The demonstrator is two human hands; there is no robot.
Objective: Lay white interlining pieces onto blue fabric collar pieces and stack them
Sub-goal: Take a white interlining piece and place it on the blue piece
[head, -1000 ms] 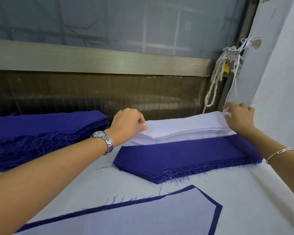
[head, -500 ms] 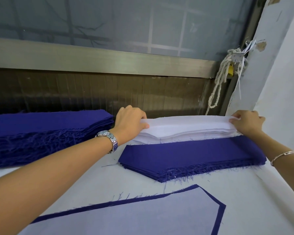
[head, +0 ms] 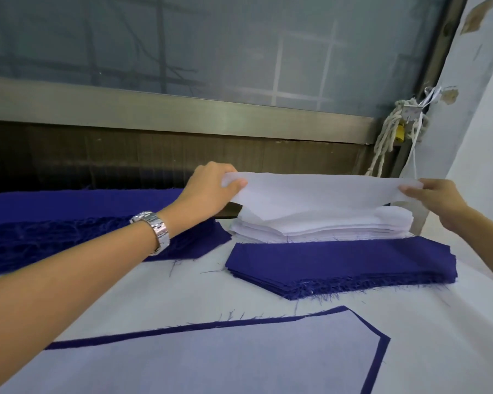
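In the head view, the left hand [head: 208, 189] pinches one end of a thin white interlining piece [head: 319, 191] between thumb and fingers. The right hand [head: 436, 200] pinches the other end, so the sheet hangs stretched between them, clear of the stack of white interlining pieces [head: 325, 226] beneath it. Just in front of that stack lies a neat stack of blue fabric collar pieces [head: 339, 263] with frayed edges. Nearer the person, a finished pair [head: 211, 359], white laid on blue with a blue border showing, rests on the white-covered worktop [head: 154, 294]. A bigger pile of blue fabric [head: 54, 220] sits to the left, behind the forearm with the silver wristwatch [head: 154, 228].

The step in hand looks like carrying this one sheet to a blue piece. To do it well, I'd check that only a single layer is in the pinch, since the material looks thin and clingy. Even, light tension at both ends should stop it sagging or folding. Then match its angled end to the blue shape's and lower it flat, leaving an even blue margin all round.
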